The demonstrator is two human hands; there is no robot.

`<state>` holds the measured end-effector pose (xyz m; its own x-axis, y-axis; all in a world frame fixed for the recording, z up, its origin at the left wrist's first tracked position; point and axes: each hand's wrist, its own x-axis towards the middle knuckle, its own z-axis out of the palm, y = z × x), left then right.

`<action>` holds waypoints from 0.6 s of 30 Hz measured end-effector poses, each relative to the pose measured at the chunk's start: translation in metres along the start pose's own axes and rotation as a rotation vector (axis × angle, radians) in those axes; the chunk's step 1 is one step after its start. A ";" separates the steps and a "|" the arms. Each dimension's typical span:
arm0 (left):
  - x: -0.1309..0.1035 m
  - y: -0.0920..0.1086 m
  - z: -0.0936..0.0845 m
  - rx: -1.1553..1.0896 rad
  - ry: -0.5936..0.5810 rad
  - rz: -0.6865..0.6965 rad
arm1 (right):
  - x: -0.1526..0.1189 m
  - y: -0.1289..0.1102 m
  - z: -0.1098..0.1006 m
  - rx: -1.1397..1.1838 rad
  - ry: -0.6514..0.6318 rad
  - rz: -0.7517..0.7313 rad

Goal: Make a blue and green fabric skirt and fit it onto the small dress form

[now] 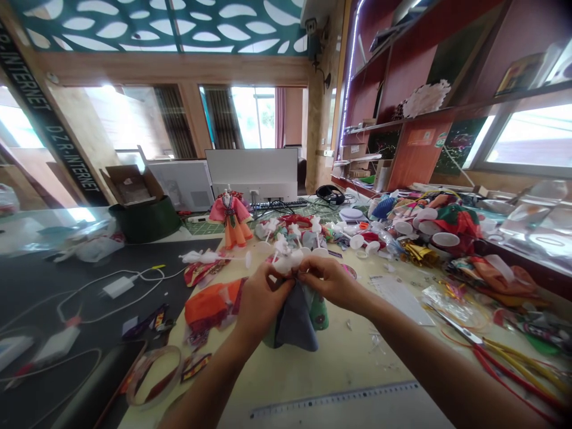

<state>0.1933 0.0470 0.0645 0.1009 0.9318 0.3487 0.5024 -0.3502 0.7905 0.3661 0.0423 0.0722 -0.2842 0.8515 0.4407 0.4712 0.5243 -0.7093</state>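
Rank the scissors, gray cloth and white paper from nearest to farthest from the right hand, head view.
From the right hand:
1. Gray cloth: in its grasp.
2. White paper: to its right.
3. Scissors: farther right, past the paper.

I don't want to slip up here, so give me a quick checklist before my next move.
1. Left hand pinching the gray cloth: ok, at its top edge.
2. Right hand at the same edge: ok, fingertips close to the left hand's.
3. Gray cloth fastened: cannot tell, fingers cover its top edge.
4. Scissors clear of both hands: ok, lying off to the right.
5. Ruler clear of the gray cloth: ok, lying on the near part of the table.
6. Dressed doll upright: ok, standing beyond the left hand in pink and orange.
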 end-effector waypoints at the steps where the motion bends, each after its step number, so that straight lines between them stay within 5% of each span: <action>1: 0.001 0.000 -0.001 0.004 0.010 0.000 | 0.001 -0.001 -0.001 -0.006 -0.012 -0.007; 18: 0.014 -0.006 0.011 -0.207 -0.105 0.116 | -0.002 -0.002 -0.014 -0.196 -0.017 -0.047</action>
<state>0.2015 0.0628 0.0590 0.2422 0.8850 0.3976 0.2964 -0.4577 0.8383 0.3770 0.0397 0.0807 -0.3233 0.8270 0.4599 0.6101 0.5537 -0.5667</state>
